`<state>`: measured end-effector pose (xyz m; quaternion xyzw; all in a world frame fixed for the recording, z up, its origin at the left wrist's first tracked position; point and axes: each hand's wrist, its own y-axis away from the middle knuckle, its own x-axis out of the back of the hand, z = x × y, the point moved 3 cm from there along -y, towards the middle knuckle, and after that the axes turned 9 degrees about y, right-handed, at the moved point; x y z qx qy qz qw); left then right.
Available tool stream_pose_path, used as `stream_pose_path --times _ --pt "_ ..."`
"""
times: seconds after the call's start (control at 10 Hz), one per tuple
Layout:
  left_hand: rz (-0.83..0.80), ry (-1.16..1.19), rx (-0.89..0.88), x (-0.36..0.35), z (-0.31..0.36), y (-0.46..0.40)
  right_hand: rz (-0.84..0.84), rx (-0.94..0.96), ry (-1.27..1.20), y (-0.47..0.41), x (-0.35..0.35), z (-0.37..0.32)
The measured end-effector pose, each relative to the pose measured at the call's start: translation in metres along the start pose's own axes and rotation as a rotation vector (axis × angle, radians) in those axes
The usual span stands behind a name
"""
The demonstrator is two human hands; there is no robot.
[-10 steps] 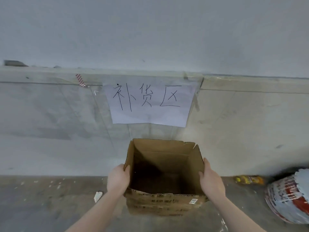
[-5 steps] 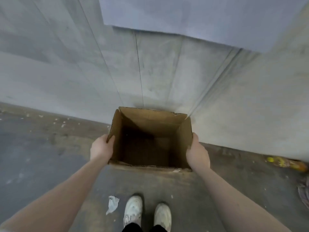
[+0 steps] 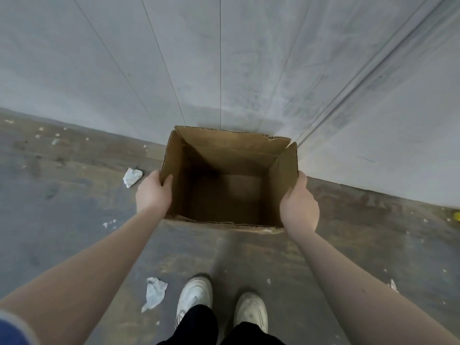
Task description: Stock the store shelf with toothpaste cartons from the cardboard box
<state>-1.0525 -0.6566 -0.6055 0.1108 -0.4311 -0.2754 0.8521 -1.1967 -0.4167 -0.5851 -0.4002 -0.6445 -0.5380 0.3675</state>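
One open cardboard box (image 3: 230,180) at centre, against the wall's foot, seemingly empty: no toothpaste cartons visible inside. Gripped at both side walls for an even two-handed carry, probably: left hand (image 3: 153,192) at nine o'clock, thumb hooked over the rim; right hand (image 3: 300,204) at three o'clock, fingers hidden. Two white shoes (image 3: 194,298) at six o'clock; two crumpled paper scraps (image 3: 154,293) on the floor, at seven and nine o'clock.

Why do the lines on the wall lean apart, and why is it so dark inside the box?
Head view: the wide-angle lens fans the wall seams outward; the cardboard box walls shade its bottom; light is soft, no glare; the shoes look slightly blurred.
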Motion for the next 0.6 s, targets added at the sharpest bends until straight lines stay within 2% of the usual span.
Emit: stream_pose_path --times 0.2,0.5,0.6 --pt "-0.101 0.062 0.016 -0.001 -0.003 0.011 -0.033 -0.042 0.011 0.02 0.001 0.01" --pt "-0.291 0.025 0.026 -0.001 0.018 0.024 -0.137 -0.07 -0.033 0.026 0.021 0.015" --pt "-0.276 -0.117 -0.072 0.016 0.031 0.038 -0.109 -0.029 0.011 0.036 0.037 0.009"
